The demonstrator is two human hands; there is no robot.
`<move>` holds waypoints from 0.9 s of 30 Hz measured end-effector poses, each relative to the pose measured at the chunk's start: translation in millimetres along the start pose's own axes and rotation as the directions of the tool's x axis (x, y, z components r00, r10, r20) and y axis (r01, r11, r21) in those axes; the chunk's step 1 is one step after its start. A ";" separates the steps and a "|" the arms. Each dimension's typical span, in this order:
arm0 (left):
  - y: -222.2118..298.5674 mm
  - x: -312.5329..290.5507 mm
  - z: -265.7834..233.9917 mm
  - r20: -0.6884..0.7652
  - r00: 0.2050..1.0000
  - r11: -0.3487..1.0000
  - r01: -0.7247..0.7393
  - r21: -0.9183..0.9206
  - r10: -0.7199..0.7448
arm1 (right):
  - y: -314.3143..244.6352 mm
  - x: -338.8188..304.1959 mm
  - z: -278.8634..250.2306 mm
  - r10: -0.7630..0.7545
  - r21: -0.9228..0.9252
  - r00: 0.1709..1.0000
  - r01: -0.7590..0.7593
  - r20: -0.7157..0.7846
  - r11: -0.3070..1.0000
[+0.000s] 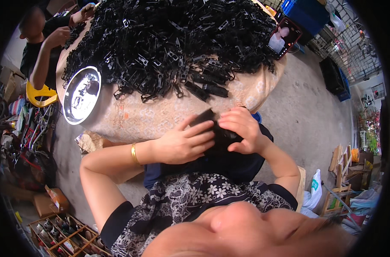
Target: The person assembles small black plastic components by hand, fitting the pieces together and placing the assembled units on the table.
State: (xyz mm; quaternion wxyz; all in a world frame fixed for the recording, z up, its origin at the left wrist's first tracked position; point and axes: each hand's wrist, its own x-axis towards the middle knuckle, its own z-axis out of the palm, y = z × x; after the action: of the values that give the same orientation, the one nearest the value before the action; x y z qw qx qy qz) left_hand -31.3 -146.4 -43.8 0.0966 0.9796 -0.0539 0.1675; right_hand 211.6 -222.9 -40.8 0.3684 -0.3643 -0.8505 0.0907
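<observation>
Close to my lap, just off the table's near edge, my left hand (186, 139) has its fingers wrapped over a dark stack of black plastic parts (205, 115). My right hand (243, 130) curls over the right side of the same dark bundle, thumb low and apart from the fingers. The bundle's lower part blends into my dark clothing, so its exact shape is hidden. Beyond my hands, two dark bundles (208, 90) of similar parts lie at the near edge of a large heap of small black plastic parts (169, 38).
A cloth-covered round table (152, 118) carries the heap, a shiny round tray (68, 105) and a phone (285, 38). At the far left another person (45, 47) handles parts. A yellow seat (40, 95) stands left; a sectioned wooden rack (66, 235) is low left.
</observation>
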 end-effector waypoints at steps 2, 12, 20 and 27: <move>-4.3 8.6 -0.4 0.029 0.992 0.992 -0.120 -0.030 0.121 | 3.5 -6.1 -6.7 0.086 0.173 0.996 -0.082 -0.018 0.982; -31.4 29.7 -19.1 -0.071 0.968 0.970 0.240 -0.041 -0.242 | 41.9 51.9 9.2 0.128 -0.439 0.981 -0.179 -0.142 0.881; -36.9 22.4 -19.0 0.020 0.934 0.934 0.356 0.028 -0.357 | 45.3 43.3 22.1 0.134 -0.416 0.986 -0.162 -0.096 0.895; -26.5 18.1 -17.2 0.071 0.987 0.948 0.158 -0.277 -0.144 | 16.7 21.0 11.7 0.137 -0.165 0.987 -0.149 -0.087 0.975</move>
State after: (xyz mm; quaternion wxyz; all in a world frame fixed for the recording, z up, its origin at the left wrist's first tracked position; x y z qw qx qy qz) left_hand -16.1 -118.3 -26.3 0.2462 0.9610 -0.0043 0.1260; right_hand 203.0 -195.1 -44.5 0.3599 -0.4580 -0.8123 0.0300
